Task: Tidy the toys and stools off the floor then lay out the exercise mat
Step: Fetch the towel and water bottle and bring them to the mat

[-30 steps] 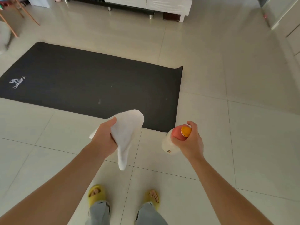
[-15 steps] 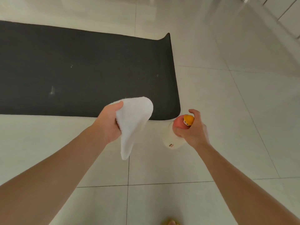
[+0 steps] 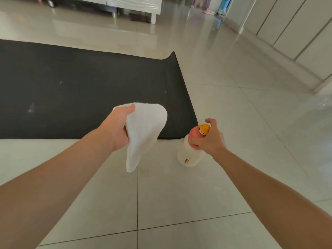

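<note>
One black exercise mat (image 3: pixel 86 90), one white cloth (image 3: pixel 143 130), one white bottle (image 3: pixel 190 155), two hands: left hand (image 3: pixel 117 128), right hand (image 3: pixel 210 139).

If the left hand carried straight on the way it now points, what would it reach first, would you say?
Probably the black exercise mat. The left hand, gripping the white towel, points forward and slightly right over the mat's near right corner; height above it is unclear.

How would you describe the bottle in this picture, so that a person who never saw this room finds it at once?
Start at the black exercise mat spread on the pale tiled floor. Just past its near right corner, the right hand grips a white bottle by its top. Unlike the plain white towel in the left hand, it has a peach-pink cap with a small orange-hatted figure.
</note>
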The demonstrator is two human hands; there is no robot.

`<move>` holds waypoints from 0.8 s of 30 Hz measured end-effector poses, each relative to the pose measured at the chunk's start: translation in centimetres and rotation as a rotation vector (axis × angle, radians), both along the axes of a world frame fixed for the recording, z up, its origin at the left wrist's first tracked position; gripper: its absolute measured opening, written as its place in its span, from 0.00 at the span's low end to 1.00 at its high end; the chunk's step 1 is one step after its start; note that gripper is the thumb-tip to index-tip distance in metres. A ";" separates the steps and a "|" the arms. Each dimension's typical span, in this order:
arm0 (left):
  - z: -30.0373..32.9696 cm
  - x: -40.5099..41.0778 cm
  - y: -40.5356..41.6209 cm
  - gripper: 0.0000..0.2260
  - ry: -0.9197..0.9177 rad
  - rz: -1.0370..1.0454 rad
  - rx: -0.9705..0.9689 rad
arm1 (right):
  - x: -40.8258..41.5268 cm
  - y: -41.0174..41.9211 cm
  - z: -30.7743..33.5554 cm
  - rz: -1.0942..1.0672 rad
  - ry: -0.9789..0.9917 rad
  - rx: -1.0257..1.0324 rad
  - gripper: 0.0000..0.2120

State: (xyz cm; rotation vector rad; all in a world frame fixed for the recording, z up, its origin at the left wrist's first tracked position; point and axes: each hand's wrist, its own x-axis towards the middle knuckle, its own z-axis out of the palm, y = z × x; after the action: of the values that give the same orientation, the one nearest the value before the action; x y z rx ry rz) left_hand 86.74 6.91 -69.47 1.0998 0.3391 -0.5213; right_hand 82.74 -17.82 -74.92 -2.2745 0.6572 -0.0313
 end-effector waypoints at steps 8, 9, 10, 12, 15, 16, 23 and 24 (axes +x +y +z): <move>0.5 -0.3 0.6 0.17 -0.007 -0.008 0.056 | -0.2 -0.4 -0.6 -0.070 0.016 0.042 0.39; 0.6 -0.3 0.5 0.16 -0.007 -0.006 0.047 | -0.2 -0.3 -0.8 -0.066 0.019 0.028 0.39; 0.8 -0.4 0.4 0.16 -0.007 -0.007 0.041 | -0.2 -0.2 -0.9 -0.061 0.024 0.014 0.39; 1.0 -0.5 0.2 0.15 -0.006 -0.015 0.040 | -0.3 0.0 -1.3 -0.058 0.033 0.001 0.39; 1.0 -0.5 0.2 0.15 -0.002 -0.021 0.045 | -0.4 0.1 -1.6 -0.053 0.037 0.012 0.39; 1.0 -0.5 0.3 0.16 -0.004 -0.024 0.048 | -0.4 0.1 -1.6 -0.052 0.037 0.019 0.38; 1.0 -0.3 0.5 0.16 -0.021 -0.025 0.057 | -0.7 0.4 -2.1 -0.065 0.063 0.034 0.38; 1.0 -0.3 0.5 0.16 -0.018 -0.025 0.057 | -0.8 0.4 -2.2 -0.065 0.062 0.039 0.37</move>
State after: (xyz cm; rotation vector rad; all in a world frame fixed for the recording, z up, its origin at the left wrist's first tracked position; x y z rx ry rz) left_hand 86.42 7.37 -68.47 1.1645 0.3262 -0.5258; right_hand 81.96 -17.39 -77.10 -2.2238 0.7579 0.0202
